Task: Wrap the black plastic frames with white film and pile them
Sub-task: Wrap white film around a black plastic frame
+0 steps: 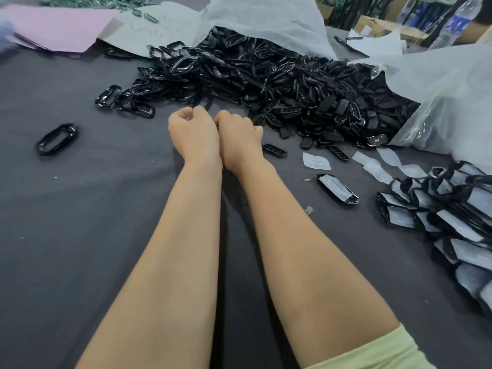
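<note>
Held both bare forearms out forward over the dark tabletop (80, 235). Had the left hand (193, 131) and right hand (239, 134) pressed together side by side, fingers curled downward at the near edge of the heap of black frames (266, 83). Could not tell whether either hand gripped anything, with the fingertips hidden behind the knuckles. Saw that heap spilling from opened white bags (266, 20) at the far side. Noted one loose frame (57, 138) lying alone, well to the left. Noted a few white film pieces (316, 161) flat on the tabletop to the right of the right hand, and one wrapped frame (337, 189) just nearer than them, apart from the rest. Found the pile of wrapped frames (452, 222) stacked at the right edge. Glimpsed a pink sheet (58, 27) far left, a water bottle (458, 22) far right, and a pale green sleeve (372, 352) on the right arm.
</note>
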`<action>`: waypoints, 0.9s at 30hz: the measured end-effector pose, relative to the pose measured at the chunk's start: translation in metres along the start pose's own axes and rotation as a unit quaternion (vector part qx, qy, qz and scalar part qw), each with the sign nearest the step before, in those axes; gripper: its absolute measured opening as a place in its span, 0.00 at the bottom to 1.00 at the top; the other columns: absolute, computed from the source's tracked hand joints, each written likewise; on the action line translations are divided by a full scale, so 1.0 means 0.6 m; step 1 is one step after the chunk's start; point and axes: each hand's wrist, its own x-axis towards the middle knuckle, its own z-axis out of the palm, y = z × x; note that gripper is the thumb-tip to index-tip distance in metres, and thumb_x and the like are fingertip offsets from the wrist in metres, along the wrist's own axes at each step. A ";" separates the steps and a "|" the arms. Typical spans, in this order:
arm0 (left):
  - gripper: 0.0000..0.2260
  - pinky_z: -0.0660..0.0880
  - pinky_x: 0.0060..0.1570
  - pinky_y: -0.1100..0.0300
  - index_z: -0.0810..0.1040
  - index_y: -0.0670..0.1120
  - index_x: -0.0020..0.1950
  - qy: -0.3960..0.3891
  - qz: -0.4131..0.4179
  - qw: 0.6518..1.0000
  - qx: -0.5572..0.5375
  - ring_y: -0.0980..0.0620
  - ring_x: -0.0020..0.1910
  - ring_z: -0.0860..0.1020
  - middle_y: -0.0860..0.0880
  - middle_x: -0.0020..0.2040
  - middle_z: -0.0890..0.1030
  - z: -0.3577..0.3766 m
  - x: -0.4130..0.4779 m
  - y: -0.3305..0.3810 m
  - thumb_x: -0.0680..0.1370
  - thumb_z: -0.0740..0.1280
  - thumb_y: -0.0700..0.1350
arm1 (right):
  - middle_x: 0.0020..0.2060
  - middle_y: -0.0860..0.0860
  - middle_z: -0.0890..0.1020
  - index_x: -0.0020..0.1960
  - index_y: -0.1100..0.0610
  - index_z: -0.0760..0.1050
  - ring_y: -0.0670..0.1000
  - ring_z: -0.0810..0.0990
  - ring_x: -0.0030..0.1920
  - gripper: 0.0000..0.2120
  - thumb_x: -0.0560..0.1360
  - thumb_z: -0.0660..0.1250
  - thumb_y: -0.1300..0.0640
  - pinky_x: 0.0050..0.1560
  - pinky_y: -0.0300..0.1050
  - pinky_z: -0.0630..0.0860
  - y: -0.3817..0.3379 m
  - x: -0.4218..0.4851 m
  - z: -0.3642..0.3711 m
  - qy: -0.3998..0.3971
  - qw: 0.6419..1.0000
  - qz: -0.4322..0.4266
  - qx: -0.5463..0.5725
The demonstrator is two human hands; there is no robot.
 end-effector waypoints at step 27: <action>0.10 0.75 0.29 0.66 0.63 0.49 0.44 -0.099 -0.036 0.988 -0.116 0.57 0.30 0.80 0.45 0.42 0.79 0.023 -0.124 -0.014 0.83 0.50 0.39 | 0.56 0.55 0.79 0.55 0.57 0.75 0.57 0.74 0.59 0.10 0.77 0.58 0.63 0.59 0.51 0.70 0.115 -0.102 -0.054 0.072 0.981 0.151 0.098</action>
